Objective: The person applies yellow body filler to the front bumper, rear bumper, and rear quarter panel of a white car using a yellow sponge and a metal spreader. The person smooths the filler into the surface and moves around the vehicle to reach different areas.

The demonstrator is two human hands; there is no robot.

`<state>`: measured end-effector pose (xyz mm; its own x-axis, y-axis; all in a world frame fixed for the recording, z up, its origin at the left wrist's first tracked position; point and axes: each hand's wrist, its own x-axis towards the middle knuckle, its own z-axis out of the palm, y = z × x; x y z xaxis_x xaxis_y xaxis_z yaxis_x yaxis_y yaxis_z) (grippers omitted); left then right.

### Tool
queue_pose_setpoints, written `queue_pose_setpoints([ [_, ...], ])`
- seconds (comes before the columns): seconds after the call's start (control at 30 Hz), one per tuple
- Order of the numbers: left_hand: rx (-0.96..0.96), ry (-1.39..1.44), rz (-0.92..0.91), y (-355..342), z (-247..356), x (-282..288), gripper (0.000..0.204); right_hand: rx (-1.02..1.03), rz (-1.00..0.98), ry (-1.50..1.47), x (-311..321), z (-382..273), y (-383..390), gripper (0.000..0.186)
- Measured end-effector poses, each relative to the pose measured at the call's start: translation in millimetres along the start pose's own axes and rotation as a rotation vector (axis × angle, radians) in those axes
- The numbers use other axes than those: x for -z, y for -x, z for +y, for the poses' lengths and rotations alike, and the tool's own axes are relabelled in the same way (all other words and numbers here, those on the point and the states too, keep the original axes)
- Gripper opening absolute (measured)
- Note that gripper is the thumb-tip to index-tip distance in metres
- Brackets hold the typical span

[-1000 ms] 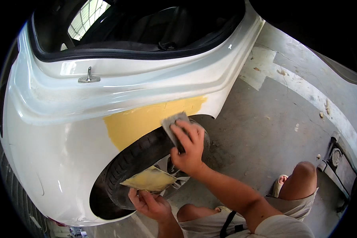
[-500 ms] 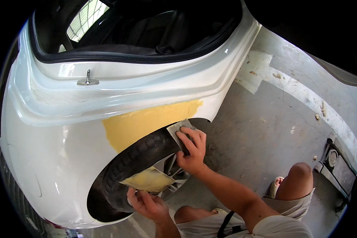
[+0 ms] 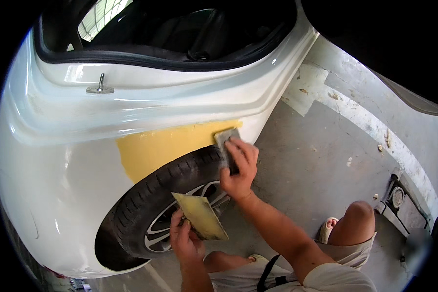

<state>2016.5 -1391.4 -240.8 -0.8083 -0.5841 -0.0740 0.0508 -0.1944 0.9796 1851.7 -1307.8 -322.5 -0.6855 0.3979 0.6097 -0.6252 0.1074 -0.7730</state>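
My right hand (image 3: 240, 171) pinches a flat grey rectangular spreader (image 3: 225, 138), its upper edge over the right end of the pale yellow filler patch (image 3: 165, 143) on the white car body (image 3: 58, 170), above the black tyre (image 3: 153, 185). My left hand (image 3: 186, 242) pinches a flat yellow-smeared board (image 3: 207, 221) by its left edge; a gap separates board from spreader. Grey floor (image 3: 304, 165) stretches beyond my right wrist.

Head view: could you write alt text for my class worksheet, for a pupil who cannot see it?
A person's right hand holds a flat grey tool over the right end of a yellow patch on a white car, above a wheel. The left hand holds a yellow-smeared plate lower down, in front of that wheel.
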Motion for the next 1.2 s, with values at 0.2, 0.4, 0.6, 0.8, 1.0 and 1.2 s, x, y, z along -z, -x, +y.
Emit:
queue_pose_setpoints([
  [0.2,0.096,0.148,-0.117,-0.2,-4.5,-9.3,0.036,-0.071,-0.058,0.041,-9.1,7.7,24.6,0.057],
  [0.4,0.109,0.159,-0.279,-14.3,-25.2,-26.6,0.026,-0.515,-0.307,-0.513,69.0,4.7,2.2,0.052],
  [0.6,-0.303,-0.291,-0.294,-8.1,3.1,-88.7,0.017,-0.559,-0.994,-1.106,126.3,-33.2,-130.5,0.046],
  [0.8,-0.2,-0.212,-0.095,11.7,26.3,-94.4,0.018,-0.043,-1.681,0.406,101.6,-87.7,-191.7,0.035],
  [1.0,0.055,0.19,-0.079,47.4,25.8,-101.4,0.022,-0.616,-1.765,-0.294,127.2,-86.9,-209.9,0.047],
  [1.2,0.167,0.366,-0.187,97.6,12.5,-99.5,0.02,-1.29,-1.865,-0.62,136.9,-80.3,-204.5,0.065],
])
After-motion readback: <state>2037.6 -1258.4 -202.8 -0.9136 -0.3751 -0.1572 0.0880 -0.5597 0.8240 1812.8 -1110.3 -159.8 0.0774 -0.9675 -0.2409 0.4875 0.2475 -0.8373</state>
